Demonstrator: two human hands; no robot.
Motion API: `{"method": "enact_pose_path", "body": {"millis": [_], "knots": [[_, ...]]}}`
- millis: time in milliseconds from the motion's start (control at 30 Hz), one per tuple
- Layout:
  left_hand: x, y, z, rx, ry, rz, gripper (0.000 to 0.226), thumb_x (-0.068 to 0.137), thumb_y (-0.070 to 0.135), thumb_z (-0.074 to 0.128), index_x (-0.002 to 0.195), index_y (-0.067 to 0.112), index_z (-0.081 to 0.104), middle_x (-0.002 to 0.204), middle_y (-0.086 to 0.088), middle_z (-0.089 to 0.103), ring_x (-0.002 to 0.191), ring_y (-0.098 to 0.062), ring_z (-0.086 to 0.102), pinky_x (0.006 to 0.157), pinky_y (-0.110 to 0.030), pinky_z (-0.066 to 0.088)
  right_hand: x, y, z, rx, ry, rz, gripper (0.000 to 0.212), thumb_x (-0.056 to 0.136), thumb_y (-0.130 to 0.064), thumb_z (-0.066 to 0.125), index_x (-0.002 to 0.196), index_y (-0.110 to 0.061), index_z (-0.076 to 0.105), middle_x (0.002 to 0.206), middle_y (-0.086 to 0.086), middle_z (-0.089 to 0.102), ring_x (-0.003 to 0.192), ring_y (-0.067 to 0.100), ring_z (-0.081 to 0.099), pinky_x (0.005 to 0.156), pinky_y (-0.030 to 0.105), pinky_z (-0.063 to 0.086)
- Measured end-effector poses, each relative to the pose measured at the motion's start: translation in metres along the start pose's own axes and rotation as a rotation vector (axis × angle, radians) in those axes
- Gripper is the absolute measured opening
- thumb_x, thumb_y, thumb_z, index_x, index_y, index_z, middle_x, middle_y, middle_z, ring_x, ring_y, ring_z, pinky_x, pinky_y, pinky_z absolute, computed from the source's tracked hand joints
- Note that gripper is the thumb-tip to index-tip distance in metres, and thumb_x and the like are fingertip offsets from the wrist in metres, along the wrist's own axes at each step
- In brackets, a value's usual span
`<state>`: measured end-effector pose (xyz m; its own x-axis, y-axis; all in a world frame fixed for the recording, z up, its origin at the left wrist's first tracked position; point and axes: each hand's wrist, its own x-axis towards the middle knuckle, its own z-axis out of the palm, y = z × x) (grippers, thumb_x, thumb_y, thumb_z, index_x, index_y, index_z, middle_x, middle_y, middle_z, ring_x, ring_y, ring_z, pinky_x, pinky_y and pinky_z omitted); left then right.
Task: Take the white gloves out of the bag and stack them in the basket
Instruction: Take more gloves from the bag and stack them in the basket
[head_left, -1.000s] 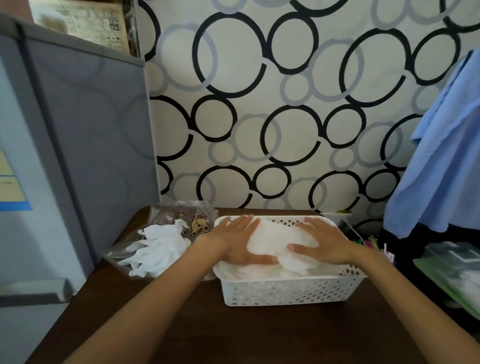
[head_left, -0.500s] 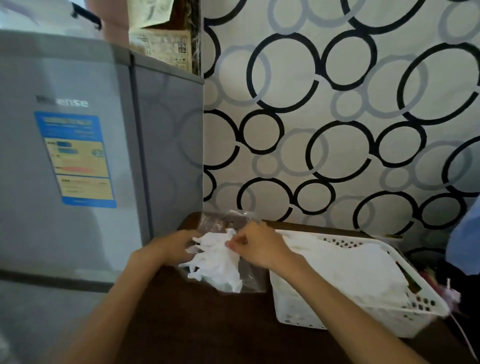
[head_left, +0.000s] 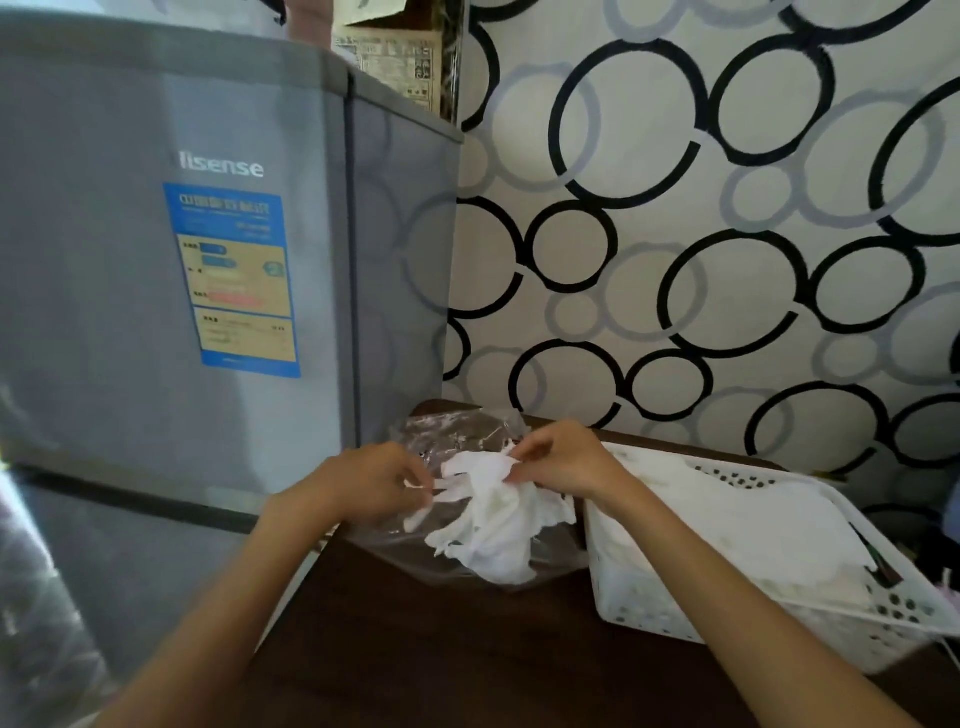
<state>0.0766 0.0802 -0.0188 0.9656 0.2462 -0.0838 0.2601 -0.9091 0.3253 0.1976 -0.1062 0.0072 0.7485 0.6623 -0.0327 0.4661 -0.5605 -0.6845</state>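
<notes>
On clear bag (head_left: 467, 551), crumpled white gloves (head_left: 493, 525)

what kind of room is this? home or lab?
Most likely a home, perhaps a kitchen corner. A grey Hisense fridge with an energy label stands beside a small dark wooden table, and the wall has decorative ring-patterned wallpaper. Nothing looks like lab equipment.

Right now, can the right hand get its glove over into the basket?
Probably yes. The right hand pinches the white gloves at the bag mouth; the basket sits open-topped just to its right, with nothing between.
</notes>
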Motion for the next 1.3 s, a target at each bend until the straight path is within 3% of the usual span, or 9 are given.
{"method": "enact_pose_path", "body": {"millis": [100,333,467,600,767,933,1000,1133,1300], "knots": [[0.009,0.009,-0.003,-0.193,0.087,0.067,0.016,0.089,0.049,0.059,0.098,0.038,0.066,0.103,0.02,0.064,0.098,-0.004,0.061,0.093,-0.033,0.049,0.002,-0.004,-0.003,0.133,-0.038,0.082,0.026,0.076,-0.023,0.078,0.099,-0.012,0.072,0.08,-0.004,0.066,0.064,0.005,0.056,0.053,0.012,0.043],[0.031,0.028,0.003,-0.493,-0.106,0.108,0.049,0.083,0.04,0.07,0.126,0.02,0.059,0.124,0.007,0.061,0.113,-0.012,0.058,0.099,-0.028,0.047,0.007,-0.001,-0.009,0.21,-0.052,0.109,0.019,0.091,-0.027,0.059,0.1,-0.016,0.071,0.101,0.003,0.068,0.097,0.021,0.064,0.09,0.03,0.05],[0.043,0.017,0.011,-0.493,0.099,0.049,0.007,0.081,0.022,0.074,0.082,0.028,0.072,0.099,0.009,0.068,0.094,-0.011,0.063,0.088,-0.031,0.053,0.007,-0.003,-0.017,0.355,0.286,0.108,0.023,0.095,-0.029,0.053,0.107,-0.014,0.065,0.102,0.004,0.065,0.093,0.02,0.062,0.076,0.026,0.051],[0.043,0.004,0.017,-0.325,0.067,-0.011,0.018,0.078,0.03,0.076,0.067,0.04,0.065,0.089,0.015,0.066,0.091,-0.01,0.063,0.09,-0.038,0.053,0.006,-0.009,-0.032,0.447,0.346,0.08,0.018,0.097,-0.026,0.049,0.102,-0.015,0.061,0.097,0.004,0.062,0.09,0.021,0.059,0.068,0.024,0.046],[0.046,0.004,0.014,-0.27,-0.01,-0.003,0.005,0.086,0.037,0.068,0.081,0.037,0.07,0.096,0.011,0.067,0.095,-0.012,0.062,0.093,-0.037,0.051,0.007,-0.018,-0.046,0.407,0.289,-0.017,0.022,0.094,-0.029,0.049,0.1,-0.014,0.064,0.085,0.001,0.058,0.08,0.019,0.053,0.069,0.027,0.041],[0.029,0.038,-0.032,-0.529,0.322,0.096,0.051,0.094,0.054,0.037,0.128,0.02,0.053,0.124,0.008,0.056,0.111,-0.009,0.053,0.089,-0.024,0.04,-0.002,-0.024,-0.052,0.283,0.185,-0.044,0.03,0.093,-0.03,0.051,0.093,-0.002,0.063,0.082,0.008,0.054,0.074,0.02,0.051,0.07,0.031,0.041],[0.025,0.059,-0.05,-0.644,0.213,0.226,0.055,0.09,0.049,0.049,0.137,0.023,0.039,0.126,0.013,0.046,0.117,-0.005,0.046,0.084,-0.015,0.04,-0.006,-0.026,-0.052,0.29,0.147,-0.069,0.026,0.093,-0.031,0.053,0.094,-0.01,0.068,0.092,0.013,0.065,0.085,0.027,0.062,0.078,0.037,0.05],[0.03,0.087,-0.051,-0.584,0.108,0.294,0.015,0.089,0.024,0.064,0.104,0.023,0.061,0.111,0.0,0.067,0.096,-0.013,0.066,0.081,-0.02,0.054,-0.018,-0.03,-0.061,0.343,0.187,-0.066,0.024,0.093,-0.029,0.056,0.109,-0.015,0.067,0.107,0.007,0.066,0.098,0.022,0.061,0.071,0.023,0.05],[0.037,0.111,-0.039,-0.885,0.315,0.164,0.013,0.092,0.021,0.061,0.099,0.011,0.066,0.082,0.007,0.067,0.064,0.0,0.066,0.057,-0.013,0.053,-0.042,0.006,-0.077,0.351,0.186,0.164,0.088,0.068,-0.058,0.073,0.138,-0.02,0.037,0.132,0.0,0.048,0.116,0.018,0.051,0.093,0.032,0.047]]}}
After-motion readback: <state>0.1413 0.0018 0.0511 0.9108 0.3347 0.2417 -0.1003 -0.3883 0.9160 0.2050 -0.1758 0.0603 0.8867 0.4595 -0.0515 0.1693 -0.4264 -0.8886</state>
